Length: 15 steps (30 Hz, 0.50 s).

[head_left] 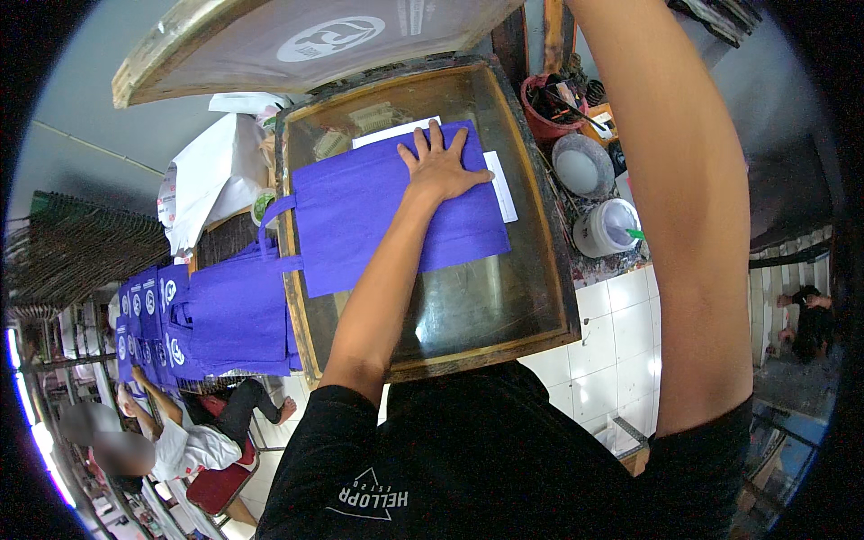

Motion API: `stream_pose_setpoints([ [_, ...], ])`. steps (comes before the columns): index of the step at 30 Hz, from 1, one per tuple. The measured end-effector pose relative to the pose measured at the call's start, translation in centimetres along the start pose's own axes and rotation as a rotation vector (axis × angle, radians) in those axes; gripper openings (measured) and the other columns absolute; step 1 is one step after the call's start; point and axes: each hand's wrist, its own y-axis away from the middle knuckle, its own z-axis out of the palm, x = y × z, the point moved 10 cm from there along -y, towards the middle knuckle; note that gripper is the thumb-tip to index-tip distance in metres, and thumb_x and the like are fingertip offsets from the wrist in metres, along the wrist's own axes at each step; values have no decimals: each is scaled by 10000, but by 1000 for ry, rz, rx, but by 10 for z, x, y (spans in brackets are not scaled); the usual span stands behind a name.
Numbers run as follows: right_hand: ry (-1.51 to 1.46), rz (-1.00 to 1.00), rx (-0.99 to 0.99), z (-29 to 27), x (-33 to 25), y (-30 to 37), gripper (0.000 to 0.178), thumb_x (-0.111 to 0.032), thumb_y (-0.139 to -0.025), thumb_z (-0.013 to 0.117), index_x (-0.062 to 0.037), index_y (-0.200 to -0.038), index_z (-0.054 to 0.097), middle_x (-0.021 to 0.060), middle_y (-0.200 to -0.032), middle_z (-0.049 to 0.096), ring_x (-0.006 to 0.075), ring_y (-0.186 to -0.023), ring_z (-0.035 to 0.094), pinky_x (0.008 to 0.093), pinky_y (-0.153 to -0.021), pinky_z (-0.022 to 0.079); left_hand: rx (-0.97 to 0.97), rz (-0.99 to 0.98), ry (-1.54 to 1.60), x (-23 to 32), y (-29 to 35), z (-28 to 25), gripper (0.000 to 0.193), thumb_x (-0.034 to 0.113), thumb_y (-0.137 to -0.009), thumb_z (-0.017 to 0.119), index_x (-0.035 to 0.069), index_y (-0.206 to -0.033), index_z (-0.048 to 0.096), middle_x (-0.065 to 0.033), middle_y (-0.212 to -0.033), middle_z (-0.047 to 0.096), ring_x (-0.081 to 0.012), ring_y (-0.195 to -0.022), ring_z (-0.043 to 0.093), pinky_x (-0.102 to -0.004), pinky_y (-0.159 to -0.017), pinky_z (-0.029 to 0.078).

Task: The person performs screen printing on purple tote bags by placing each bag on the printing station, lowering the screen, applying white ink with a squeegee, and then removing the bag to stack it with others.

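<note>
Purple bag (387, 211) lies flat on the glass-topped surface (504, 306); we press our left hand (441, 166) on it, fingers spread, likely to smooth it. Our right arm reaches up, hand unseen, probably holding the screen frame (297, 40) raised.

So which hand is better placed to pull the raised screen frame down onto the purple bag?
Probably the right. The right arm reaches up past the picture's top edge beside the raised screen frame; its hand is out of view. The left hand lies flat on the purple bag, holding it down.
</note>
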Motion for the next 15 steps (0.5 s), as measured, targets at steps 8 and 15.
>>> stream_pose_setpoints([
  [8, -95, 248, -259, 27, -34, 85, 382, -414, -865, 770, -42, -798, 720, 89, -694, 654, 237, -597, 591, 381, -571, 478, 403, 344, 1185, -7, 151, -136, 640, 414, -989, 635, -53, -1408, 513, -245, -1312, 644, -333, -1195, 642, -456, -1061, 466],
  [15, -305, 177, -318, 75, -55, 261, 439, -512, -856, 715, -81, -773, 695, 120, -731, 666, 318, -728, 676, 452, -643, 513, 119, -153, 1484, -70, 264, -3, 305, 245, -994, 654, -51, -1007, 730, -184, -931, 765, -217, -802, 726, -359, -860, 543],
])
